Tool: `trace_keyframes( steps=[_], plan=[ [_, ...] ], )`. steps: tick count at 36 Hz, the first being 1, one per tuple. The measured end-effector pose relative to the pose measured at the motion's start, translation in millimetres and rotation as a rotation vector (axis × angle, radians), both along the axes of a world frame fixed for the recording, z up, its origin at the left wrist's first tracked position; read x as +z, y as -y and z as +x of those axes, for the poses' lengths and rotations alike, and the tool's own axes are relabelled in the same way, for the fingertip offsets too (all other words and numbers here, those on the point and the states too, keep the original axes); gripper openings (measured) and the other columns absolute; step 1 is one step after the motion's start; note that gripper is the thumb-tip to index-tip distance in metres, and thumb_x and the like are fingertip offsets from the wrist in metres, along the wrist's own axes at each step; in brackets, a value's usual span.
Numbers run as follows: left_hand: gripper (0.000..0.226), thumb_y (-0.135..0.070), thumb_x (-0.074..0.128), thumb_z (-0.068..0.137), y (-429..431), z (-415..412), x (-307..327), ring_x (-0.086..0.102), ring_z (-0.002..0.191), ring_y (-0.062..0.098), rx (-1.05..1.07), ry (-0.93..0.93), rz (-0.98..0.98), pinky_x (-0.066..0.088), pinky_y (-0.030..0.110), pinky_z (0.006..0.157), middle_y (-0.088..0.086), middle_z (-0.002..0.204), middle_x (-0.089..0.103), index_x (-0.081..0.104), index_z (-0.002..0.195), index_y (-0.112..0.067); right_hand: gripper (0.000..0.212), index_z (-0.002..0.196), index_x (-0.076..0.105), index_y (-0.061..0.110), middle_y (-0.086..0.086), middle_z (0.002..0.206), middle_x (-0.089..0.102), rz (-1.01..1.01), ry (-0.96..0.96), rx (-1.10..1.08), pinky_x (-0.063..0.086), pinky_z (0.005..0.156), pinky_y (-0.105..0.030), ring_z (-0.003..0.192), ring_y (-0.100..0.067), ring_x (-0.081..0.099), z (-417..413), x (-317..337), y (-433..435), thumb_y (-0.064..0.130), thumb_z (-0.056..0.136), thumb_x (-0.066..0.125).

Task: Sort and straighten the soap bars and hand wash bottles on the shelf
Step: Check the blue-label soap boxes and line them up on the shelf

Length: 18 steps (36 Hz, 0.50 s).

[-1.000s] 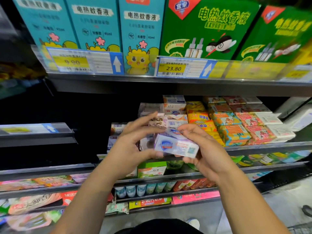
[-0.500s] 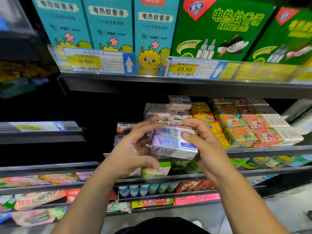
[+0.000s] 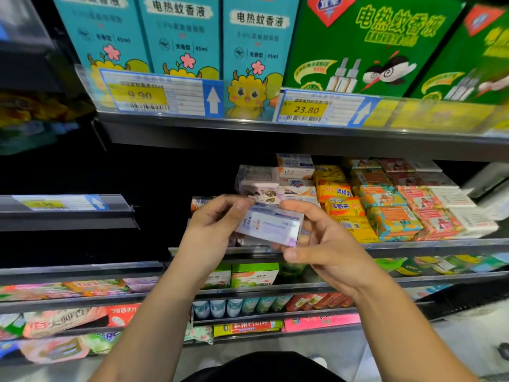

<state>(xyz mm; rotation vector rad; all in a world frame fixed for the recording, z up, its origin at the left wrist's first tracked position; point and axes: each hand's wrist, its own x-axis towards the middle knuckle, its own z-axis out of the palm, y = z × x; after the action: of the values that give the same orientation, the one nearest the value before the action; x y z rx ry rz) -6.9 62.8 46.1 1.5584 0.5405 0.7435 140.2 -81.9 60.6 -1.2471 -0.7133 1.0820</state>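
A white and pale-purple soap box [image 3: 271, 226] is held in front of the middle shelf [image 3: 429, 245], its printed back face turned toward me. My left hand [image 3: 217, 224] grips its left end. My right hand [image 3: 316, 244] holds its right end, thumb under the lower edge. Behind it stand stacks of white soap boxes [image 3: 294, 172]. To their right lie rows of yellow soap bars [image 3: 340, 201], orange-green bars [image 3: 385, 213], pink bars [image 3: 429, 210] and white bars [image 3: 457, 199]. No hand wash bottle is recognisable.
The shelf above [image 3: 275, 130] carries teal boxes [image 3: 181, 37] and green boxes [image 3: 366, 42] with price tags [image 3: 303, 108]. Lower shelves hold green cartons [image 3: 254, 275], small bottles [image 3: 234, 307] and packets [image 3: 68, 321]. A dark gap lies left of the soap stacks.
The soap box has been turned over in both hands, from its blue-logo front to its printed back, and lifted slightly toward the shelf.
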Motion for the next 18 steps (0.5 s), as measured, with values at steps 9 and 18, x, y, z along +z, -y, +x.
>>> trace_keyframes(
  steps=[9,18],
  plan=[
    [0.041,-0.022,0.068,0.083,-3,-7,1,0.064,0.109,0.006,-0.339,-0.114,-0.057,0.055,0.023,0.085,-0.013,0.119,0.067,0.060,0.121,-0.036,0.029,0.098,0.076,0.008,-0.014,0.101,0.076,-0.102,0.082,-0.224,0.056,0.080,-0.033,0.092,-0.025,0.072,-2,1,-8,0.033,0.084,0.076],
    [0.058,-0.047,0.085,0.071,-5,-7,5,0.051,0.133,0.018,-0.415,0.076,-0.001,0.054,0.032,0.093,-0.004,0.139,0.057,0.067,0.122,-0.027,0.034,0.111,0.065,0.007,-0.012,0.099,0.076,-0.122,-0.127,-0.320,0.053,0.061,-0.032,0.080,-0.024,0.072,-1,2,-11,0.035,0.092,0.061]
  ],
)
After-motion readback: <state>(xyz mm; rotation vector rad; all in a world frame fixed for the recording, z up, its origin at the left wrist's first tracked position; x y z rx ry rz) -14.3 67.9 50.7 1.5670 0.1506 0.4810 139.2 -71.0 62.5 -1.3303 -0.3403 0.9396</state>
